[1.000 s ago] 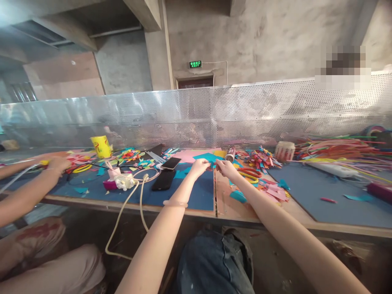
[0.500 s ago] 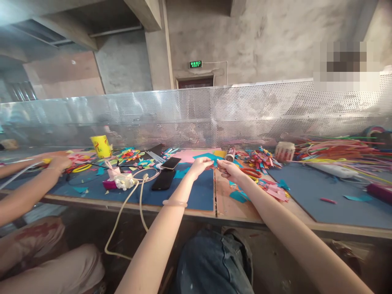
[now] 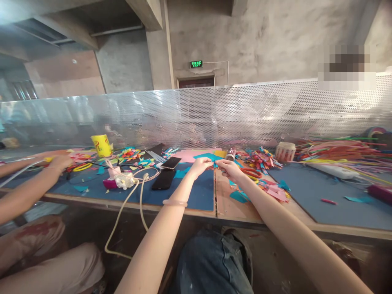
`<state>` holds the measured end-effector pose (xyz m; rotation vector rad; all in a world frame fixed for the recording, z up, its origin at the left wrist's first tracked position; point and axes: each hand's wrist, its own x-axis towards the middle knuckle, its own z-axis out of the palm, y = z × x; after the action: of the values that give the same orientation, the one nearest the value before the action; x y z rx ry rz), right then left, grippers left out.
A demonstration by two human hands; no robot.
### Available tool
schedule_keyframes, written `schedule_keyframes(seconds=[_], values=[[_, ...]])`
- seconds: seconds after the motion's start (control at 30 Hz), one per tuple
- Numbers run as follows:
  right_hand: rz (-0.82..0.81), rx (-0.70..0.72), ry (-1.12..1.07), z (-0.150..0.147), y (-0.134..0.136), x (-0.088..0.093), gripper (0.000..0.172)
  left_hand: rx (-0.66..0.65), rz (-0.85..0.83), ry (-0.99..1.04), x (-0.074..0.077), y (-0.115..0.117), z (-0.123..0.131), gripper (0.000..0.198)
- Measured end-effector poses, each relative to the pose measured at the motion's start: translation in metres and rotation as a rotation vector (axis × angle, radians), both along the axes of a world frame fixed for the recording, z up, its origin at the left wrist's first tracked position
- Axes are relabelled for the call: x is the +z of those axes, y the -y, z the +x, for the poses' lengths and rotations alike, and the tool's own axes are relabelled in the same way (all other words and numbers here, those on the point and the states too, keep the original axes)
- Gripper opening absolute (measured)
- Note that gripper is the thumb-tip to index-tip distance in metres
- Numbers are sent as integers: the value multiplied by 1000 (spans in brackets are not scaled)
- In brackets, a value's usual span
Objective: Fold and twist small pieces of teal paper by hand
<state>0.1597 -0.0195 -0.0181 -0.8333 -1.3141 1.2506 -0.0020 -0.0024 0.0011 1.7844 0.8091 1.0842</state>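
Observation:
My left hand (image 3: 200,167) and my right hand (image 3: 229,169) meet above the middle of the table, both closed in a pinch. Between their fingertips shows a small blue paper piece (image 3: 215,164), mostly hidden by the fingers. Just behind them, a larger blue paper sheet (image 3: 203,156) lies over a pink sheet (image 3: 183,155). To the right of my right hand stands a small dark can (image 3: 230,154). Orange-handled scissors (image 3: 252,173) lie by my right wrist, partly covered by the arm.
Left of my hands are two phones (image 3: 163,180), a power strip with plugs (image 3: 125,180) and its cable, and a yellow cup (image 3: 101,146). Folded paper pieces (image 3: 263,160), a jar (image 3: 285,152) and pipe cleaners (image 3: 330,151) lie right. A co-worker's arm (image 3: 36,185) reaches in at left.
My right fingers have shifted slightly at the blue paper piece, which stays pinched between both hands. The co-worker's hands at left moved a little.

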Motion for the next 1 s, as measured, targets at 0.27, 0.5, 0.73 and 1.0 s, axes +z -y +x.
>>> schedule_keyframes(seconds=[0.27,0.5,0.73,1.0], values=[[15,-15,-34,-2,1,1,34,-13,-23,-14,1,1,1,14],[-2,-3,-52,-2,-2,-1,33,-45,-8,20,-3,0,3,23],[6,82,-52,4,0,2,36,-49,23,9,-2,0,1,23],[51,-13,4,-1,2,3,33,-43,20,-36,-2,0,1,19]])
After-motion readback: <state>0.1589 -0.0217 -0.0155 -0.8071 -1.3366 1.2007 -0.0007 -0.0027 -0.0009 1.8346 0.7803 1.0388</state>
